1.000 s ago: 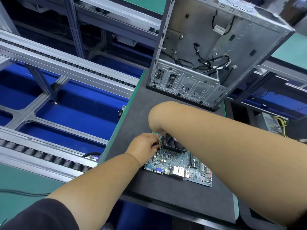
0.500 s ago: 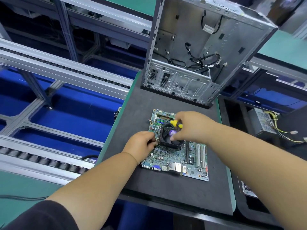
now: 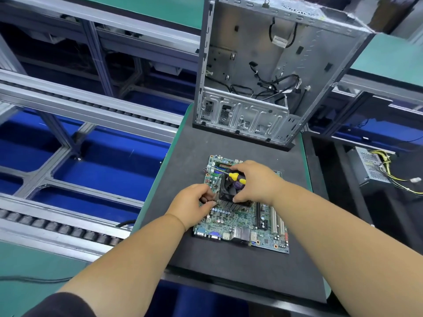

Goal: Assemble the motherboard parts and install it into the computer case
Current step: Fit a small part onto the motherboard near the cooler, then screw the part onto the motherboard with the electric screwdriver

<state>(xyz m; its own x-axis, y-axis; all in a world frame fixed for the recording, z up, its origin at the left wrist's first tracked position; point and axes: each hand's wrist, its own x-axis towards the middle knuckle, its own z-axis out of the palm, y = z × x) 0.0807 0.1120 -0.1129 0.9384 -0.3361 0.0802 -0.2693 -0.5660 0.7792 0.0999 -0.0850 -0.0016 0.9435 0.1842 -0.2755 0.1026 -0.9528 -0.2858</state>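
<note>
My right hand [image 3: 254, 181] grips a screwdriver [image 3: 235, 176] over the motherboard's [image 3: 247, 223] cooler fan [image 3: 230, 191]; my left hand [image 3: 194, 204] fingers curl, pinching its corner.

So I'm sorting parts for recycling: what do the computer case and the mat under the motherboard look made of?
Computer case: bare sheet metal, likely steel, dull grey sheen, stamped ribs and punched slots. Mat: dark grey, matte, finely textured, probably foam or rubber; hard to tell which.
</note>
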